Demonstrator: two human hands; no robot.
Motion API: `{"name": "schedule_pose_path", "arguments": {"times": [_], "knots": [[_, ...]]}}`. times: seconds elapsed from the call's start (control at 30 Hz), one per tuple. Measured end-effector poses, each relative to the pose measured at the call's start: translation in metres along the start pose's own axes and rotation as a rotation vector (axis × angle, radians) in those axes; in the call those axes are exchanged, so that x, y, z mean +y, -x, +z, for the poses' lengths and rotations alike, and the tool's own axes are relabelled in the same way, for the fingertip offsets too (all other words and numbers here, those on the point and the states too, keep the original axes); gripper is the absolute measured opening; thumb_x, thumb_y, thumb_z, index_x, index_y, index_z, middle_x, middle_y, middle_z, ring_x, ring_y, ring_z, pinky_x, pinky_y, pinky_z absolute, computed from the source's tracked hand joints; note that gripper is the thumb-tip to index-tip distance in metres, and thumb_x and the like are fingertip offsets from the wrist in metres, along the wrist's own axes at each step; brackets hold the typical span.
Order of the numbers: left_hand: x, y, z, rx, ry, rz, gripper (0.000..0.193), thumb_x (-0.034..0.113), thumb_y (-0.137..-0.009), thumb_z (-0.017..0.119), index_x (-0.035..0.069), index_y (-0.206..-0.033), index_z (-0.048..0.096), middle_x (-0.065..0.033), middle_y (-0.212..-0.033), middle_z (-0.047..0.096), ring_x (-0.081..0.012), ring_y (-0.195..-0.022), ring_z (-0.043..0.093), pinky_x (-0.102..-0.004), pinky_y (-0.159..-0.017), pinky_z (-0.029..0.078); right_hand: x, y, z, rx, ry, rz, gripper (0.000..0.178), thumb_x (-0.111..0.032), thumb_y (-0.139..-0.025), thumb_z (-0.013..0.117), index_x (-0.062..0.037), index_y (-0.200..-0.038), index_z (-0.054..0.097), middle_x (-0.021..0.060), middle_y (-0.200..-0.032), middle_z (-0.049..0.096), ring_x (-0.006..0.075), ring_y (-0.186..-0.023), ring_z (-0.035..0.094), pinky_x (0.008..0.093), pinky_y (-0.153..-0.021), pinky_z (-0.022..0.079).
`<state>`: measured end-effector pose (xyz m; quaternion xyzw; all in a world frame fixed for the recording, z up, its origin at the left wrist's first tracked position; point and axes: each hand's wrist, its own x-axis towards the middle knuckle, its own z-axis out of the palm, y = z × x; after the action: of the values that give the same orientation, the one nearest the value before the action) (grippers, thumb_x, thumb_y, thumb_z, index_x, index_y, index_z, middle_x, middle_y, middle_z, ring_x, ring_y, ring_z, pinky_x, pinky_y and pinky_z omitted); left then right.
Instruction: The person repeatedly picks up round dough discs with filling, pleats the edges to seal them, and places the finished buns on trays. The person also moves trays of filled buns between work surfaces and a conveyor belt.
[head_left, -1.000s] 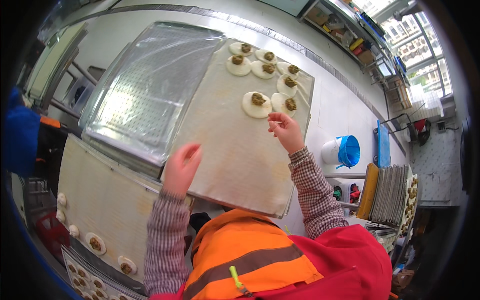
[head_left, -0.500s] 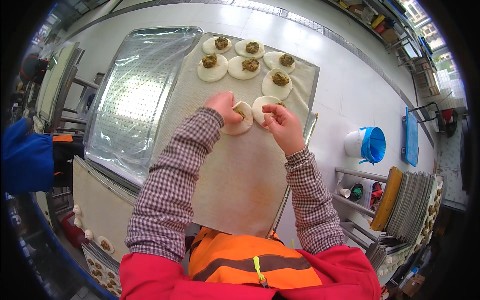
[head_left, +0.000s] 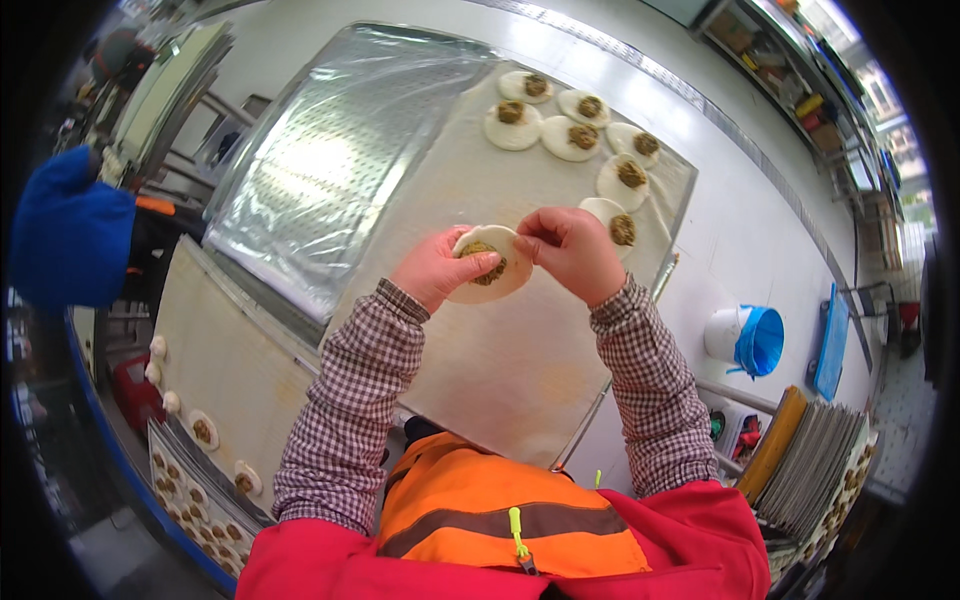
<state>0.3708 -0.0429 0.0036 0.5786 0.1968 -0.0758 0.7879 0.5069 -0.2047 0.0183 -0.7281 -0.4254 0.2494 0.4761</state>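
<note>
A round white dough wrapper (head_left: 517,275) with a mound of greenish-brown filling (head_left: 487,262) is held up over the cloth-covered tray (head_left: 480,360). My left hand (head_left: 432,268) grips its left side, the thumb pressing onto the filling and the fingers underneath. At the wrapper's upper right edge, the thumb and forefinger of my right hand (head_left: 575,252) pinch the rim. Beyond my hands, several more filled dough rounds (head_left: 512,132) lie flat and open along the far and right part of the tray. The nearest round (head_left: 600,210) is partly covered by my right hand.
Left of the cloth stands a perforated metal tray under clear plastic (head_left: 300,150). Another cloth-lined tray (head_left: 230,340) with filled rounds sits at lower left, beside a person's blue sleeve (head_left: 75,235). On the right are a white bucket with blue liner (head_left: 725,335) and stacked trays (head_left: 815,450).
The dough round has come up off the tray into my left hand. My right hand has moved from the neighbouring round to pinch its rim. The whole view has shifted and turned slightly.
</note>
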Motion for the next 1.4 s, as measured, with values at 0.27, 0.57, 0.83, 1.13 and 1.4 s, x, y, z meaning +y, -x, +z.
{"name": "schedule_pose_path", "arguments": {"times": [0.27,0.57,0.83,1.13,1.4], "knots": [[-0.028,0.136,-0.052,0.194,-0.329,0.181,0.038,0.020,-0.083,0.065,0.004,-0.116,0.059,-0.0064,-0.104,0.065,-0.0127,-0.091,0.062,-0.0285,-0.083,0.049,-0.085,0.016,0.125,-0.114,0.031,-0.155,0.012,-0.004,-0.079,0.065,-0.0005,-0.090,0.063,0.0132,-0.074,0.063,0.0235,-0.065,0.062,0.0327,-0.060,0.050],[-0.123,0.314,-0.128,0.448,0.289,0.252,0.036,0.027,-0.090,0.062,0.003,-0.116,0.059,-0.0060,-0.107,0.064,-0.0140,-0.097,0.060,-0.0296,-0.087,0.047,-0.160,0.031,0.301,-0.500,-0.018,-0.235,0.009,-0.002,-0.080,0.064,0.0010,-0.088,0.061,0.0137,-0.074,0.062,0.0241,-0.062,0.060,0.0320,-0.057,0.048],[-0.190,0.380,-0.176,0.618,-0.298,0.016,0.039,0.034,-0.080,0.063,0.004,-0.104,0.063,-0.0160,-0.094,0.068,-0.0273,-0.089,0.065,-0.0363,-0.079,0.050,-0.154,0.051,0.415,-0.674,0.318,-0.520,0.008,-0.005,-0.082,0.065,0.0004,-0.084,0.059,0.0108,-0.067,0.059,0.0187,-0.054,0.057,0.0285,-0.051,0.045],[-0.195,0.431,-0.161,1.152,-0.430,0.001,0.048,0.031,-0.076,0.072,0.002,-0.112,0.058,-0.0198,-0.099,0.065,-0.0318,-0.092,0.064,-0.0390,-0.081,0.050,-0.095,0.019,0.462,-0.878,-0.016,0.269,0.012,-0.008,-0.089,0.059,0.0006,-0.098,0.057,0.0061,-0.072,0.063,0.0117,-0.056,0.059,0.0213,-0.047,0.042],[-0.328,0.718,-0.119,2.020,0.288,0.089,0.019,0.018,-0.090,0.061,0.006,-0.106,0.062,-0.0019,-0.085,0.065,-0.0085,-0.071,0.060,-0.0225,-0.062,0.050,-0.199,0.044,0.497,-0.557,0.220,-0.396,0.016,0.001,-0.084,0.061,-0.0001,-0.099,0.063,0.0054,-0.080,0.066,0.0101,-0.070,0.060,0.0235,-0.064,0.050]]}}
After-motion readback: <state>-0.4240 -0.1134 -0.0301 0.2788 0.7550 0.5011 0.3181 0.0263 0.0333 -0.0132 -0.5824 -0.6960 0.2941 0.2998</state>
